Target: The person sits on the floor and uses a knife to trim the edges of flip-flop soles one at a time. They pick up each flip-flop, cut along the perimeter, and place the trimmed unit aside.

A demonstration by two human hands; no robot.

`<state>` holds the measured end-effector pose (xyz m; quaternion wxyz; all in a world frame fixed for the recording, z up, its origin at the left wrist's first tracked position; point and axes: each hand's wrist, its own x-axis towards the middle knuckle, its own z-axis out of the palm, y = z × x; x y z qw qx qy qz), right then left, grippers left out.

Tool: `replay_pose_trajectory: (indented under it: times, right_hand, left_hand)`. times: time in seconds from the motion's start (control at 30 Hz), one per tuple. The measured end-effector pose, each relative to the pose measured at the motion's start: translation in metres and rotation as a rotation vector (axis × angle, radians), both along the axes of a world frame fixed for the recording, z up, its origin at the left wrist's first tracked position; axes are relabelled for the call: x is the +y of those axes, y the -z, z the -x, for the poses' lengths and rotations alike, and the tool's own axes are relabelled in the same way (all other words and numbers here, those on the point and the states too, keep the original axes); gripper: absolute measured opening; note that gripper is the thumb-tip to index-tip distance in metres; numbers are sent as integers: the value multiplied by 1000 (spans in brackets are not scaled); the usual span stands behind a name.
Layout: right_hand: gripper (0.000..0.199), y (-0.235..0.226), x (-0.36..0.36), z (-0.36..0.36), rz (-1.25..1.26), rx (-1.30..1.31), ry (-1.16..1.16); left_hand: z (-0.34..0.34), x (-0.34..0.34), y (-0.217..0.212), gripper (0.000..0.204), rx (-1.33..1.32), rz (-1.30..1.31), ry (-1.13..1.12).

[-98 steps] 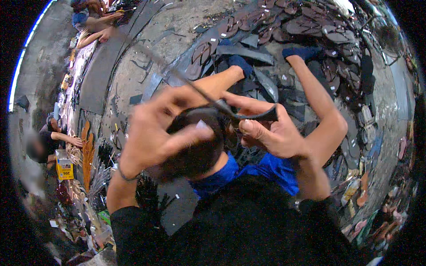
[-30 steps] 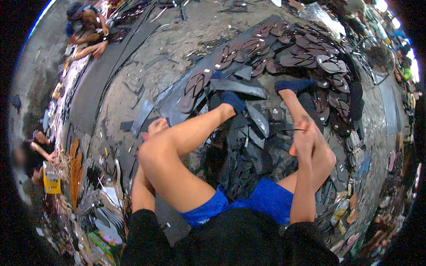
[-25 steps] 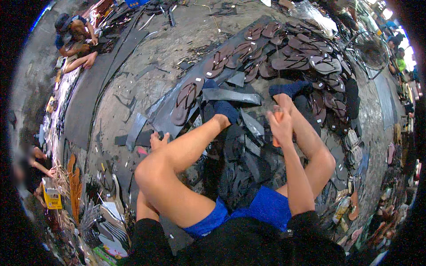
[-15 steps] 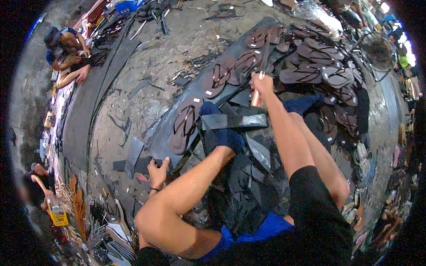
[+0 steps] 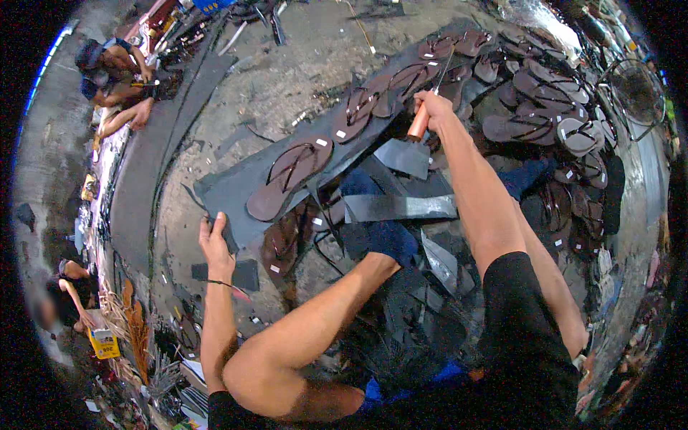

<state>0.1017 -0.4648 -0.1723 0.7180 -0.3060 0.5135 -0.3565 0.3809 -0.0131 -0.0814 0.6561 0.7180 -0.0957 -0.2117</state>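
A long strip of dark grey rubber sheet point(image 5: 222, 193) slants from the near left to the far right, with several brown flip-flops point(image 5: 297, 168) lying along it. My left hand point(image 5: 217, 247) grips its near-left end, the thumb showing at the edge and other fingers partly hidden. In my right hand point(image 5: 435, 111) is a knife point(image 5: 418, 125) with an orange-brown handle. Its thin blade points away, over the sheet's far end. Below the sheet's near edge, another brown flip-flop point(image 5: 279, 247) shows on the floor.
A pile of flip-flops point(image 5: 537, 122) lies to the right. Grey rubber offcuts point(image 5: 401, 208) lie around my feet. One person point(image 5: 115, 75) sits at the far left, another point(image 5: 75, 287) at the near left beside a yellow container point(image 5: 104, 344). A round wire-framed object point(image 5: 634, 89) stands far right.
My left hand has moved left and up onto the sheet's end. The sheet's near end has shifted up and left, exposing a flip-flop below. My right hand, still holding the knife, moved slightly up and right.
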Motion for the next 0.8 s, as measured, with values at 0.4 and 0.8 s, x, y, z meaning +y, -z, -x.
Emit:
replay_pose_trajectory:
  times: [0.4, 0.8]
  right_hand:
    - [19, -75, 31, -32, 194, -348, 84]
    - [26, -374, 74, 225, 907, 338, 408]
  left_hand:
    - [48, 72, -202, 37, -184, 145, -74]
    - [137, 53, -235, 29, 31, 319, 310]
